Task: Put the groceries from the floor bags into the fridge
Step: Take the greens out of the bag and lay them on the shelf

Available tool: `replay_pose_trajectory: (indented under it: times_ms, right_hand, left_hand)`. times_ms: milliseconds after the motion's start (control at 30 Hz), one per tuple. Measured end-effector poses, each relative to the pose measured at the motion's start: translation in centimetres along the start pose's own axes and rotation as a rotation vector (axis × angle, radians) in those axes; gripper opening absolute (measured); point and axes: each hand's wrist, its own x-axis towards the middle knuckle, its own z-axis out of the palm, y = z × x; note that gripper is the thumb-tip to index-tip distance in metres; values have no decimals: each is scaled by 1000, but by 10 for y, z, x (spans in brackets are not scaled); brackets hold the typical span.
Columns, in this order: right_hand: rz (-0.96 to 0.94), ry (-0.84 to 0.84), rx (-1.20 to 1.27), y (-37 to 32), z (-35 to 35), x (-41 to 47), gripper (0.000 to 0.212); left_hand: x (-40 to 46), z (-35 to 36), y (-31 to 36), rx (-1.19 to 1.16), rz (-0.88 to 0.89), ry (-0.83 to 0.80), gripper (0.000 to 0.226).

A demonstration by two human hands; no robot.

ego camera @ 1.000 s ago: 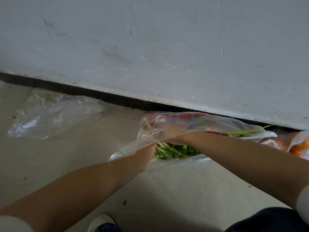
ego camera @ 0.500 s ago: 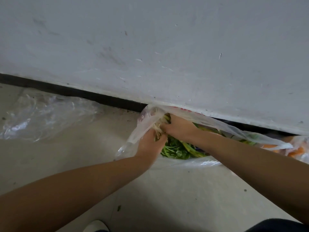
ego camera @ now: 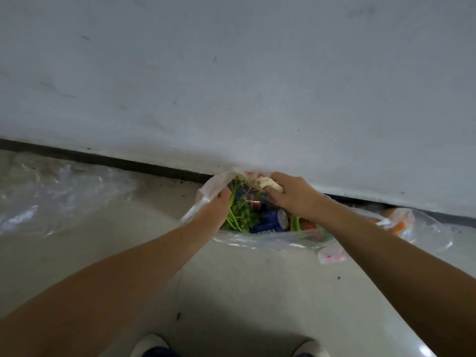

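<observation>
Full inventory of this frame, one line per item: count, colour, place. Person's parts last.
grocery bag: 1, clear plastic with red print, on the floor by the wall, mouth held open
leafy herbs: 1 bunch, green, inside the grocery bag
white-rooted bunch: 1, white roots, at the bag mouth
soda cans: at least 2, blue, inside the grocery bag
second bag: 1, clear with orange contents, floor at right
empty bag: 1, clear, floor at left
wall: 1, white, dark strip at its base
floor: pale grey
shoes: 2, white toes, bottom edge
left hand: 1, grips the bag's left edge
right hand: 1, grips the white-rooted bunch
</observation>
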Motion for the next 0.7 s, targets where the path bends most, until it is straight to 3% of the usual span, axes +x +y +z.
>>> replay_pose_trajectory:
  times_ms: [167, 267, 400, 567, 700]
  right_hand:
    - [50, 61, 57, -37, -59, -74, 31]
    - [105, 148, 139, -59, -99, -111, 36]
    - [132, 249, 170, -84, -150, -158, 29]
    - [175, 414, 226, -107, -219, -236, 33]
    - [251, 557, 237, -131, -281, -319, 33]
  left_hand:
    - [-71, -12, 57, 297, 228, 56, 33]
    - [-97, -20, 90, 159, 159, 41, 20]
    - [-140, -35, 142, -62, 60, 6, 32]
    - [-226, -55, 235, -112, 261, 46, 24]
    - [-309, -76, 318, -53, 445, -83, 21]
